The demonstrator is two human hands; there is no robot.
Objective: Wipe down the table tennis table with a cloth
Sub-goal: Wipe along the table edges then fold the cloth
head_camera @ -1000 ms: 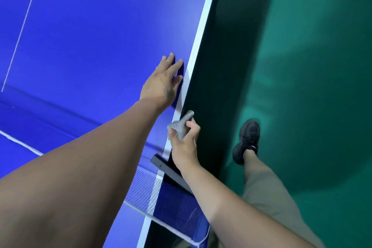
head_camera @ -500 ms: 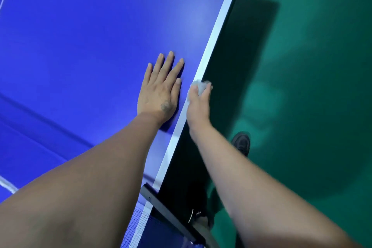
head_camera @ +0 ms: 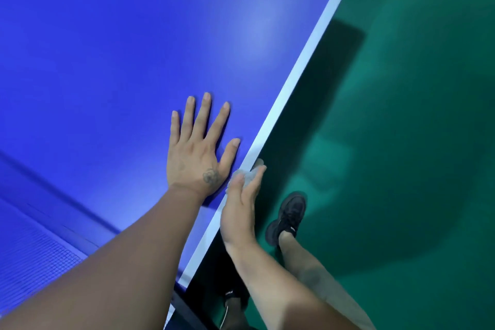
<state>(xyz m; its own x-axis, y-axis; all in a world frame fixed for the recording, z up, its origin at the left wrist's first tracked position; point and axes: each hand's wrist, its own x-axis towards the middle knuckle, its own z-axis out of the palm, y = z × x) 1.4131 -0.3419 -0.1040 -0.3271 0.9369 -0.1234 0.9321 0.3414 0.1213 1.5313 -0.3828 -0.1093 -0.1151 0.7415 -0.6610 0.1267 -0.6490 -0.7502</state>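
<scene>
The blue table tennis table (head_camera: 120,48) fills the left of the view, its white side line (head_camera: 300,72) running diagonally along the right edge. My left hand (head_camera: 199,150) lies flat on the blue top, fingers spread, just inside that edge. My right hand (head_camera: 241,206) holds a small grey cloth (head_camera: 249,175) against the table's side edge, beside my left thumb. Most of the cloth is hidden under my fingers.
The net (head_camera: 32,260) crosses the lower left, with its dark post clamp (head_camera: 184,303) at the table edge near my forearms. Green floor (head_camera: 415,142) lies to the right of the table. My black shoes (head_camera: 288,218) stand on it close to the edge.
My right hand slid the cloth along the table edge away from the net post, level with my left hand. My left hand stayed flat and its fingers spread wider.
</scene>
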